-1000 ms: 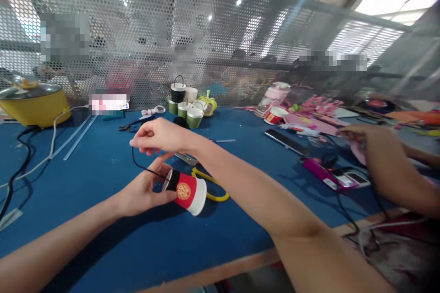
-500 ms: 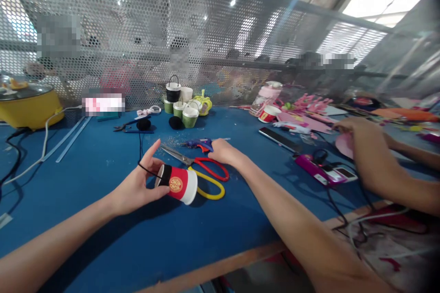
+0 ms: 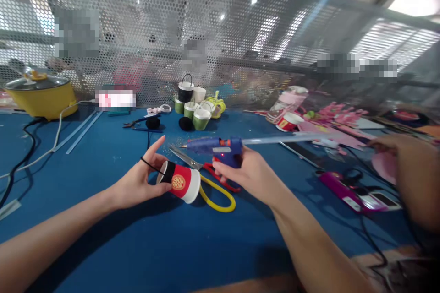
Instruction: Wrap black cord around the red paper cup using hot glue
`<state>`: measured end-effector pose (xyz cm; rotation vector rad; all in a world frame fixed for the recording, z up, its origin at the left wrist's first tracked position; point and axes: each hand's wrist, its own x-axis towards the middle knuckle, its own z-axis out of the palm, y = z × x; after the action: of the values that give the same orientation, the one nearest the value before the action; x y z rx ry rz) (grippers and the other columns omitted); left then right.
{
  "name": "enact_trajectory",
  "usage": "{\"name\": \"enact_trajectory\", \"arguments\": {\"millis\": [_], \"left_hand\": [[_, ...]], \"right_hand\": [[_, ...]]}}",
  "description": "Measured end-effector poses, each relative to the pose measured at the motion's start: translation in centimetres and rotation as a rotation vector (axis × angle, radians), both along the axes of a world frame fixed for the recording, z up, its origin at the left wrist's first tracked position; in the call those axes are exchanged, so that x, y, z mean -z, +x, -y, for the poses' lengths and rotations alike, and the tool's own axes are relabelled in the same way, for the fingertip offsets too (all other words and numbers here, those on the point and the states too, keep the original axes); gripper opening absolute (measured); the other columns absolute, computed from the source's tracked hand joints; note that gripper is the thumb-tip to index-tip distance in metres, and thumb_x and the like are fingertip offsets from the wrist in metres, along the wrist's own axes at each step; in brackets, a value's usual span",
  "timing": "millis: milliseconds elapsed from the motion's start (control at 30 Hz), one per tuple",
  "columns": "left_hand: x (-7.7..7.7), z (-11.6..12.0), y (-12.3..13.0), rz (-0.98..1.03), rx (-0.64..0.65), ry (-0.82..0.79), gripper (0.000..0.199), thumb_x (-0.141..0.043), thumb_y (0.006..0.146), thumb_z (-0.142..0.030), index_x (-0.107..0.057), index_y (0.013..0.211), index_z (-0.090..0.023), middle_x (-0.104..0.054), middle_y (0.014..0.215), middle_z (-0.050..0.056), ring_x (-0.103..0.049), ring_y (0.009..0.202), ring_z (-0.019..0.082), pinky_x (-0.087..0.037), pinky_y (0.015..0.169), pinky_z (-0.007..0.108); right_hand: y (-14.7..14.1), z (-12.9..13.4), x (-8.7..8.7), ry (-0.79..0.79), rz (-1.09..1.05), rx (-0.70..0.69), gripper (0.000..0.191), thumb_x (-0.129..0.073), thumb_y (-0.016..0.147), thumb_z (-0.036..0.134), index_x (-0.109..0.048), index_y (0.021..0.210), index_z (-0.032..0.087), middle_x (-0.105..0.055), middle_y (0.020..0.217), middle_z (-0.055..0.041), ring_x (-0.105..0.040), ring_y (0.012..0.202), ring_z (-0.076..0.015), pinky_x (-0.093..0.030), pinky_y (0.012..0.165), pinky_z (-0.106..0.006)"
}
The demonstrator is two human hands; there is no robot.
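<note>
My left hand (image 3: pixel 144 178) is closed on a small paper cup (image 3: pixel 185 183), white with a red and black wrap and a gold emblem. The cup lies tilted on its side, its base toward the right, and a black cord (image 3: pixel 150 165) runs from its rim past my fingers. In my right hand (image 3: pixel 250 169) is a blue glue gun (image 3: pixel 220 146), lifted above the table with its nozzle pointing left. A long clear glue stick (image 3: pixel 275 139) sticks out of its back. Beneath it lie scissors (image 3: pixel 220 207) with one red and one yellow handle, partly hidden.
Small green and black cups (image 3: pixel 201 119) stand at the back beside a black yarn ball (image 3: pixel 186 123). Pliers (image 3: pixel 132 123) lie left of them. A yellow electric pot (image 3: pixel 41 100) is far left. On the right are a phone (image 3: pixel 300 153), a purple power bank (image 3: pixel 338 191) and another person's arm (image 3: pixel 417 178).
My right hand has picked the glue gun up off the table and brought it up and to the right. The left hand still holds the cup. The view has shifted slightly.
</note>
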<state>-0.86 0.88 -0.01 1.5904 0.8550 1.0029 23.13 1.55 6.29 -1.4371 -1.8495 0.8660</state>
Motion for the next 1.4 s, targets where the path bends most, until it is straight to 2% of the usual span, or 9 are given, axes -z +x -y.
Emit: {"name": "enact_trajectory", "arguments": {"millis": [133,333,433,567,700,833,1000,1200,1400], "left_hand": [[-0.1,-0.4,-0.2,-0.029,-0.059,0.007,0.097,-0.067,0.071,-0.021,-0.004,0.144,-0.027,-0.056,0.098,0.004,-0.056,0.09,0.019,-0.041,0.091,0.044],[0.0,-0.8,-0.4,-0.042,-0.078,-0.025,0.096,-0.068,0.07,-0.023,-0.006,0.143,-0.029,-0.057,0.098,0.004,-0.057,0.09,0.021,-0.043,0.087,0.044],[-0.1,-0.8,-0.4,-0.036,-0.08,-0.059,0.098,-0.069,0.07,-0.023,-0.003,0.143,-0.031,-0.057,0.101,0.005,-0.058,0.089,0.021,-0.046,0.084,0.043],[-0.2,-0.7,-0.4,-0.05,-0.11,-0.081,0.101,-0.069,0.068,-0.023,-0.002,0.143,-0.028,-0.057,0.1,0.005,-0.059,0.088,0.021,-0.047,0.083,0.044],[-0.2,-0.7,-0.3,-0.036,-0.106,-0.083,0.102,-0.069,0.068,-0.024,-0.001,0.143,-0.027,-0.056,0.096,0.004,-0.059,0.088,0.021,-0.047,0.084,0.043],[-0.2,-0.7,-0.2,-0.033,-0.107,-0.086,0.101,-0.069,0.068,-0.022,-0.002,0.143,-0.029,-0.056,0.095,0.003,-0.059,0.088,0.021,-0.047,0.084,0.044],[-0.1,-0.8,-0.2,-0.014,-0.105,-0.08,0.101,-0.069,0.067,-0.02,-0.003,0.143,-0.03,-0.056,0.095,0.002,-0.059,0.087,0.02,-0.047,0.083,0.043],[-0.1,-0.8,-0.2,-0.025,-0.114,-0.078,0.102,-0.07,0.067,-0.022,-0.002,0.143,-0.029,-0.057,0.095,0.003,-0.06,0.086,0.02,-0.048,0.083,0.043],[-0.1,-0.8,-0.3,-0.022,-0.102,-0.077,0.104,-0.071,0.066,-0.022,-0.001,0.144,-0.03,-0.058,0.095,0.003,-0.06,0.089,0.021,-0.047,0.085,0.045]], "right_hand": [[-0.7,1.5,-0.1,-0.039,0.039,-0.08,0.018,-0.055,0.078,0.032,-0.06,0.085,0.016,-0.063,0.059,-0.0002,-0.059,0.049,-0.0135,-0.049,0.045,-0.025],[-0.5,2.2,0.2,0.169,0.259,-0.173,0.019,-0.05,0.083,0.031,-0.065,0.077,0.022,-0.068,0.069,-0.0007,-0.062,0.061,-0.0167,-0.05,0.055,-0.027],[-0.5,2.3,0.5,0.234,0.338,-0.169,0.018,-0.05,0.082,0.03,-0.064,0.073,0.022,-0.068,0.07,-0.0019,-0.062,0.062,-0.0181,-0.05,0.059,-0.029],[-0.8,2.3,1.0,0.311,0.394,-0.165,0.017,-0.051,0.081,0.03,-0.064,0.075,0.021,-0.069,0.077,-0.0036,-0.064,0.067,-0.0195,-0.051,0.064,-0.031],[-0.8,2.1,1.1,0.337,0.411,-0.172,0.015,-0.05,0.081,0.027,-0.063,0.08,0.02,-0.068,0.08,-0.0054,-0.065,0.071,-0.0208,-0.051,0.065,-0.032],[-0.8,2.2,0.9,0.344,0.431,-0.2,0.018,-0.048,0.083,0.027,-0.064,0.077,0.022,-0.068,0.075,-0.0044,-0.065,0.069,-0.0208,-0.052,0.066,-0.032],[-0.9,2.5,0.7,0.388,0.469,-0.214,0.018,-0.05,0.082,0.027,-0.067,0.083,0.023,-0.07,0.081,-0.0061,-0.066,0.077,-0.0231,-0.052,0.072,-0.034],[-0.7,2.4,1.1,0.388,0.452,-0.208,0.02,-0.049,0.083,0.029,-0.067,0.076,0.023,-0.07,0.077,-0.0056,-0.066,0.074,-0.0234,-0.053,0.071,-0.035],[-0.8,2.6,0.9,0.379,0.455,-0.207,0.02,-0.049,0.083,0.029,-0.067,0.082,0.021,-0.071,0.079,-0.0068,-0.066,0.075,-0.0246,-0.052,0.073,-0.037]]}}
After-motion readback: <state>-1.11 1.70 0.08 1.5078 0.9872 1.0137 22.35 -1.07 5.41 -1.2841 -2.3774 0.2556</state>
